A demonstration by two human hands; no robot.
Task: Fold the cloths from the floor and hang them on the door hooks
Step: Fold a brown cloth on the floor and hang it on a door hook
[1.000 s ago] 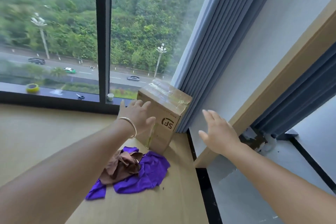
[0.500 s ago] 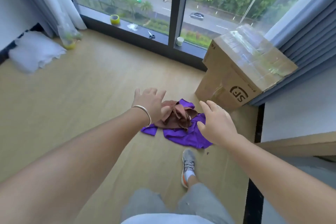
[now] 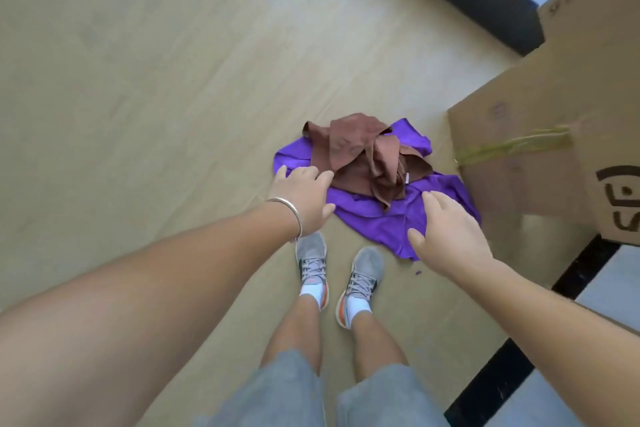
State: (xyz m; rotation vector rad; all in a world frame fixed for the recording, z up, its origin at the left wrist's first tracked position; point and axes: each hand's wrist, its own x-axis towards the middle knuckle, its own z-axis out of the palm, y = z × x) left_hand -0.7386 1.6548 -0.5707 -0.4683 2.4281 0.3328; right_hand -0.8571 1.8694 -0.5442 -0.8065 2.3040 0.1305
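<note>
Brown cloth point(image 3: 360, 152) crumpled atop purple cloth point(image 3: 377, 218); both hands spread above

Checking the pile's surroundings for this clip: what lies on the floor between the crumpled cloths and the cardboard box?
Nothing: in the head view a narrow strip of bare wood floor separates the purple cloth, with the brown cloth on it, from the cardboard box.

One view only, head-worn, looking steeply down from standing height. Both forearms reach in from the bottom corners; the shoes point(image 3: 341, 279) sit lower centre. The floor point(image 3: 138, 80) fills the left, a cardboard box point(image 3: 554, 135) looms close at the right edge.
</note>
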